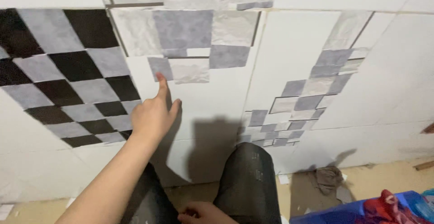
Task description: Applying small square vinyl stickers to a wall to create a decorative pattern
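My left hand [153, 113] is raised to a white wall, its index finger stretched out and touching the lower edge of a small grey paper square [160, 66]. That square belongs to a patch of grey and pale squares [183, 36] stuck on the wall. The hand holds nothing. My right hand [205, 213] rests low between my knees, at the bottom edge of the view, fingers curled; nothing shows in it. My knee in dark trousers [248, 179] rises just right of it.
A black and grey chequered panel [68, 75] covers the wall at left. A slanted band of grey squares [307, 93] runs down the wall at right. A crumpled grey rag [329, 179] lies on the floor, with a blue container and red cloth [384, 206] at bottom right.
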